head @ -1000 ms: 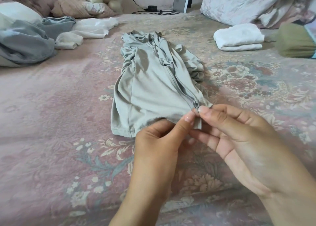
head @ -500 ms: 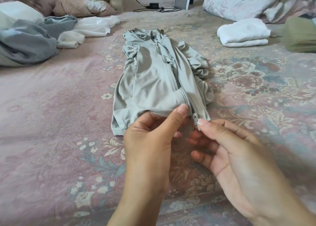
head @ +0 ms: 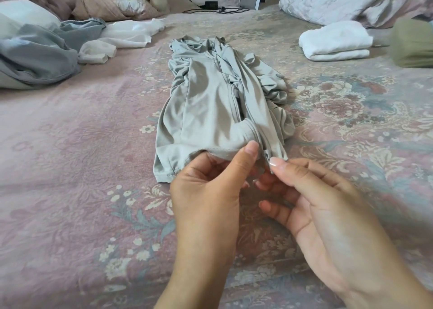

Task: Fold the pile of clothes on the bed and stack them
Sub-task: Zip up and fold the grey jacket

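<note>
On the floral bedspread (head: pixel 82 168), the grey zip-up garment (head: pixel 210 102) lies lengthwise before you. Your left hand (head: pixel 206 191) pinches its near hem; your right hand (head: pixel 304 198) pinches the zipper end (head: pixel 267 156). Folded white clothes (head: pixel 335 40) sit far right.

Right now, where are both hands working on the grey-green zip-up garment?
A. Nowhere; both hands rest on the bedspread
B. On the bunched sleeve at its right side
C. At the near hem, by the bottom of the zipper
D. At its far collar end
C: the left hand pinches the near hem of the garment, and the right hand pinches the zipper end beside it.
</note>
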Demonstrator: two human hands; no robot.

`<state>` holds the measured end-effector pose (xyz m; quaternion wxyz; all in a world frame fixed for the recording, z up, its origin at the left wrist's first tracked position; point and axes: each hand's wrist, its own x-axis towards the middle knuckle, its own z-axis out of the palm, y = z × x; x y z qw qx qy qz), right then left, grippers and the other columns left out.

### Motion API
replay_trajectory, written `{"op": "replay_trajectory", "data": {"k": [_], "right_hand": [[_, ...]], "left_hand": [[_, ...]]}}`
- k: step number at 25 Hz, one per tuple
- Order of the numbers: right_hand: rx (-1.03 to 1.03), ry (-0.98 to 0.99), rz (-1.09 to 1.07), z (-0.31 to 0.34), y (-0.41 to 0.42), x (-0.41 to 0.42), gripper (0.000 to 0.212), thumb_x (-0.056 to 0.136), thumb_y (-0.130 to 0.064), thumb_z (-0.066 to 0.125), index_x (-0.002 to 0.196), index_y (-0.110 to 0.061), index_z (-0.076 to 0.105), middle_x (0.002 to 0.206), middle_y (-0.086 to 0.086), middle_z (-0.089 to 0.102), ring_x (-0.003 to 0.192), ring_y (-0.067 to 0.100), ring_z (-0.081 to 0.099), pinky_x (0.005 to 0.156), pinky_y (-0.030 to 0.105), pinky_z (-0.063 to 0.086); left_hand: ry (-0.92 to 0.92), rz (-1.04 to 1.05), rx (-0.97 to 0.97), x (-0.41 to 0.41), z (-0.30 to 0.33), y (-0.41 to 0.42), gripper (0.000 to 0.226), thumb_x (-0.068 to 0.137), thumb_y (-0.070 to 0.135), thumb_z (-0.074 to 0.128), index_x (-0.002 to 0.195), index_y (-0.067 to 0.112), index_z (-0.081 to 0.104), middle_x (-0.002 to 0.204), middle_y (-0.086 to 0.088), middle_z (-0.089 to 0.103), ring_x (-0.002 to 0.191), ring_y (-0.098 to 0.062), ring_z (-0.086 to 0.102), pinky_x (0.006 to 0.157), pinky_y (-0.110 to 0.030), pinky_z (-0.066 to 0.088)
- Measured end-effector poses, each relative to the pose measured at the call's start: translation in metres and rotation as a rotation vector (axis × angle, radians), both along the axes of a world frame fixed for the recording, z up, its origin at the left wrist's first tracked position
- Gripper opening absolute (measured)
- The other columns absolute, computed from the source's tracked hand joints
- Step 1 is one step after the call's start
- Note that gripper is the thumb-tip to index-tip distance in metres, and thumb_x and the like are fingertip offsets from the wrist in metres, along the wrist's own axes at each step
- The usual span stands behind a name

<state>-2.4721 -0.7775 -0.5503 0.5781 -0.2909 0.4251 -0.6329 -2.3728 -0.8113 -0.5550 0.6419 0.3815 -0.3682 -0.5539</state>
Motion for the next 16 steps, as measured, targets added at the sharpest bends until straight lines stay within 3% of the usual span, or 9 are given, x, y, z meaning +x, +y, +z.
{"op": "replay_trajectory", "data": {"k": [11, 16], "right_hand": [[-0.042, 0.022, -0.034, 0.0, -0.001, 0.0009, 0.008, 0.059, -0.023, 0.068, 0.059, -0.016, 0.072, 0.066, 0.004, 0.069, 0.062, 0.01, 0.066, 0.05, 0.019, 0.05], [-0.059, 0.099, -0.129, -0.0034, -0.0031, 0.0019, 0.013, 0.055, -0.031, 0.072, 0.062, -0.02, 0.074, 0.067, 0.002, 0.07, 0.066, 0.012, 0.063, 0.063, 0.024, 0.048]], "left_hand": [[-0.059, -0.014, -0.041, 0.0001, -0.0006, 0.0051, 0.005, 0.069, 0.009, 0.076, 0.065, 0.008, 0.073, 0.058, -0.002, 0.067, 0.051, -0.006, 0.059, 0.048, -0.016, 0.045], [-0.124, -0.064, -0.019, 0.0023, 0.0008, 0.0036, 0.014, 0.059, 0.02, 0.075, 0.061, 0.006, 0.071, 0.053, 0.0, 0.064, 0.046, -0.004, 0.054, 0.045, -0.013, 0.043]]}}
